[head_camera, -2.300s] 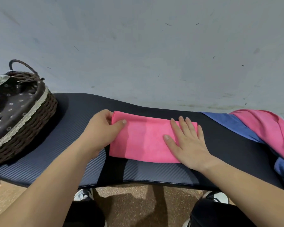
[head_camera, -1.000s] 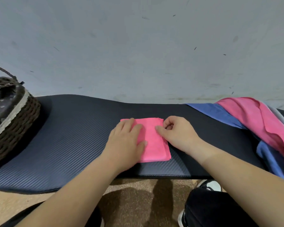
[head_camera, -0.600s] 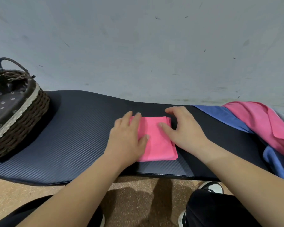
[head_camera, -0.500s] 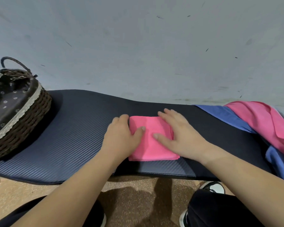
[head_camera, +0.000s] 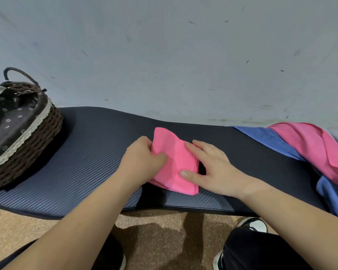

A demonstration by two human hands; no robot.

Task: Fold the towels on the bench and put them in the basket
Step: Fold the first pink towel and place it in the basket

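A small folded pink towel (head_camera: 174,162) lies at the middle of the dark bench (head_camera: 90,152), its left side lifted off the pad. My left hand (head_camera: 142,162) grips that left edge, thumb on top and fingers under. My right hand (head_camera: 209,168) lies on the towel's right side with straight fingers, thumb across the front. A wicker basket (head_camera: 27,137) with a dark flowered lining and a handle stands at the bench's left end, apart from both hands.
A heap of unfolded towels, pink (head_camera: 310,149) over blue (head_camera: 265,137), lies at the bench's right end. A grey wall (head_camera: 164,55) rises right behind the bench. My knees and shoes show above a brown floor (head_camera: 160,236) below.
The towel went from a long strip to a small square. Since half a second ago my left hand has taken hold of its left edge and raised it.
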